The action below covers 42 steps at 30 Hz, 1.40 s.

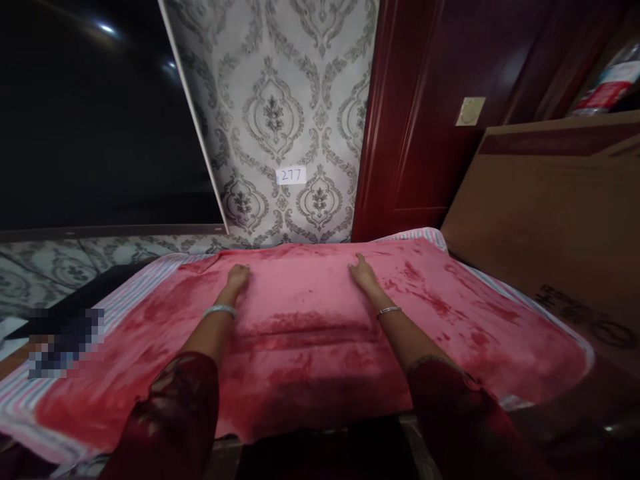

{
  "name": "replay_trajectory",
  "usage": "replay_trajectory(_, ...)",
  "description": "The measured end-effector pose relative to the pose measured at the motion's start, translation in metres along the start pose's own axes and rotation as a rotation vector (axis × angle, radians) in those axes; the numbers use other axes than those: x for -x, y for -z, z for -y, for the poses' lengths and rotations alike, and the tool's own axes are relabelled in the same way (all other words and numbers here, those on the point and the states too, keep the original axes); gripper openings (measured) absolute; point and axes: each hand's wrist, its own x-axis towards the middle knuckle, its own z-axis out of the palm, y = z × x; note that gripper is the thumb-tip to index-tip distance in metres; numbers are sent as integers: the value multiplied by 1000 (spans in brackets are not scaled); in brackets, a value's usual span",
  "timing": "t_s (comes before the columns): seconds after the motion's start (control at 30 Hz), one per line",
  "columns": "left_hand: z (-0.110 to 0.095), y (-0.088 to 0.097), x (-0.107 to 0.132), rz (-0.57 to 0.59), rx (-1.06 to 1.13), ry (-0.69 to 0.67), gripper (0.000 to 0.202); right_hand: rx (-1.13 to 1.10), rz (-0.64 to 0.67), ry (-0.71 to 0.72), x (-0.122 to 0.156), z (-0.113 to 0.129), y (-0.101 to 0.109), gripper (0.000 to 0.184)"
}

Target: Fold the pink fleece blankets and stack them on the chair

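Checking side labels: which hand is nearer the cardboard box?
Right. The right hand lies on the pink blanket toward the cardboard box; the left hand rests farther left.

Wall (290, 120) ahead; apparently cardboard (550, 220) close right.

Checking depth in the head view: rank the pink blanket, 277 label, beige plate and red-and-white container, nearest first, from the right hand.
1. pink blanket, touching under the right hand.
2. 277 label, on the wallpaper, ahead left.
3. beige plate, on the red door, upper right.
4. red-and-white container, far top right.
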Motion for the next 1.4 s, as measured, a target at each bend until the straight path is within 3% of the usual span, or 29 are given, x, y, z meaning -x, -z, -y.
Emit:
replay_trajectory(0.1, -4, -4, -9, 21, 49, 73, 40, 13, 36, -6, -7, 9, -3, 63)
replay_trajectory(0.3, -5, -16, -31, 33, 59, 70, 38, 16, 56, 24, -19, 15, -15, 54)
replay_trajectory(0.5, 6, -40, -32, 3, -8, 16, 25, 6, 15, -49, -16, -2, -33, 48)
replay_trajectory(0.67, 28, -57, -28, -37, -58, 65, 41, -32, 1, -57, -14, -19, -42, 48)
replay_trajectory(0.8, 32, -59, -33, -33, -32, 55, 43, -70, 11, -70, -19, -25, -46, 49)
replay_trajectory(0.97, 22, -49, -34, 0, 77, 26, 37, -165, 32, -68, -19, -25, -45, 47)
replay_trajectory(1.1, 15, -29, -19, 34, 186, 35, 44, -290, 82, -31, -22, -24, -34, 47)
replay_trajectory(1.23, 28, -5, 16, 64, 262, 80, 48, -442, 158, 17, -15, -38, -9, 52)
replay_trajectory(1.4, 67, 22, 87, 147, 461, 120, 42, -638, 195, 49, 50, -83, 14, 57)
